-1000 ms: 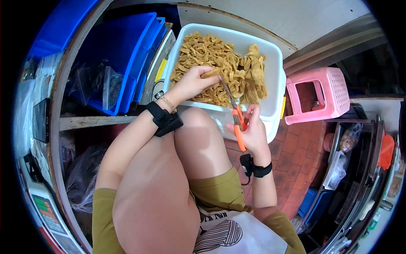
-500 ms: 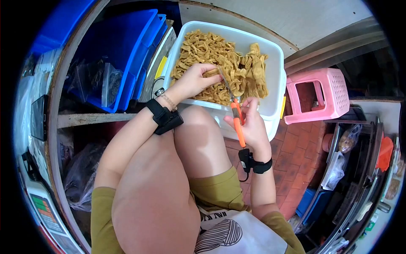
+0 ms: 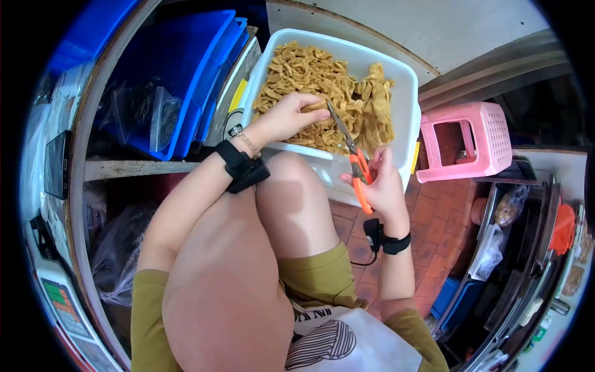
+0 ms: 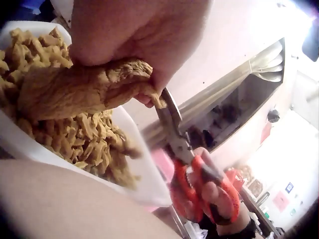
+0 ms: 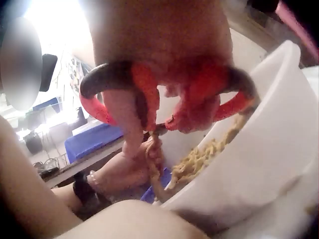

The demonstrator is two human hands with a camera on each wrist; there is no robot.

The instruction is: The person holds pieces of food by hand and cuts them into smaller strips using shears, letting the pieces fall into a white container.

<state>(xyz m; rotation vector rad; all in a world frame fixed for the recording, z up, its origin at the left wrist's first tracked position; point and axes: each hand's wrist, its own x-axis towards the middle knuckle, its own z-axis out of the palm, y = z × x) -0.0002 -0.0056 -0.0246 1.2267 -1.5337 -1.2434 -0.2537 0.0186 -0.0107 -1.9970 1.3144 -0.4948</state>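
Note:
My left hand (image 3: 288, 119) pinches a wrinkled tan strip of what looks like bean curd skin (image 4: 75, 92) over a white tub (image 3: 404, 80). In the left wrist view the strip's frayed end pokes out beside the fingertips, right at the scissor blades. My right hand (image 3: 387, 191) grips orange-handled scissors (image 3: 357, 162), fingers and thumb through the loops, which stand apart in the right wrist view. Short tan pieces (image 3: 297, 65) heap the tub's left and middle; longer, thicker pieces (image 3: 375, 108) lie at its right side.
A pink plastic stool (image 3: 496, 136) stands right of the tub on the red tiled floor (image 3: 434, 217). Blue bins (image 3: 204, 80) with plastic bags sit on the left shelf. The person's knees (image 3: 291, 186) are close against the tub's near side.
The scissor handles came together half a second ago and are apart again now. The right hand with the scissors has shifted a little right and toward the body; the left hand stays nearly in place.

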